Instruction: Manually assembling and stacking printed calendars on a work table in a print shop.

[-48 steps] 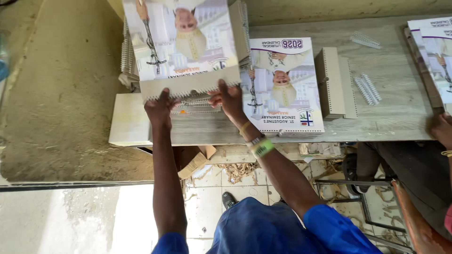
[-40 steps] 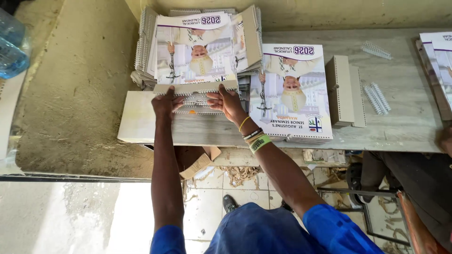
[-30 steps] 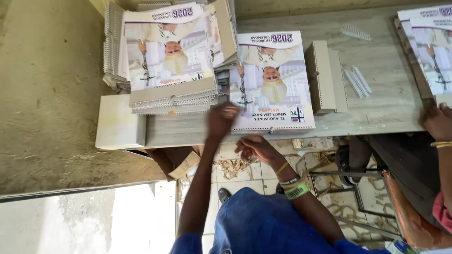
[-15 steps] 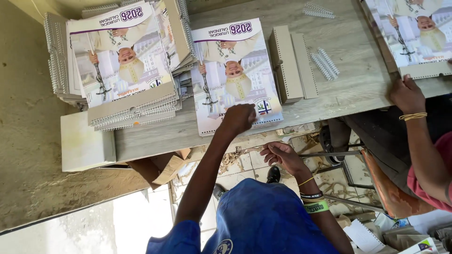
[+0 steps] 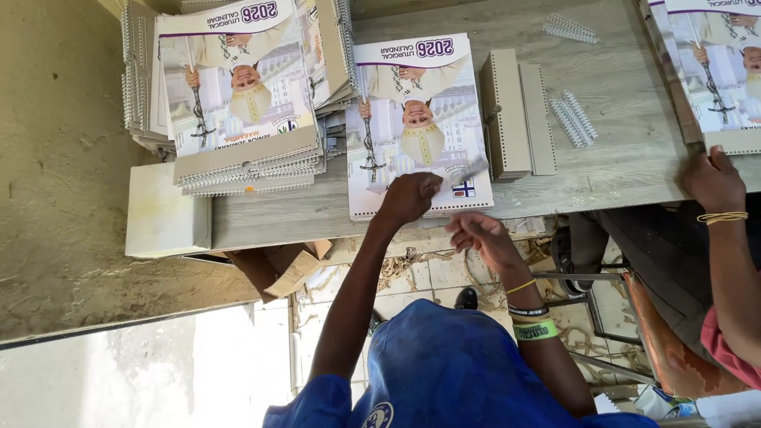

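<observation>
One calendar (image 5: 416, 119) lengthwise across table (image 5: 618, 158), left hand (image 5: 408, 198) on near edge

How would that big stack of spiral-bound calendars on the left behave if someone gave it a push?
The stack of calendars is probably heavy and would resist sliding. Its layers already sit fanned and uneven, so a shove would likely shear the top copies sideways rather than move it whole. It stands near the table edge, so loose ones might spill.

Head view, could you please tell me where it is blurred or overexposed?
Head view: sharp on the calendar and stack; motion blur on the white strip at the left hand; right hand slightly soft; floor patch at lower left blown out.
</observation>
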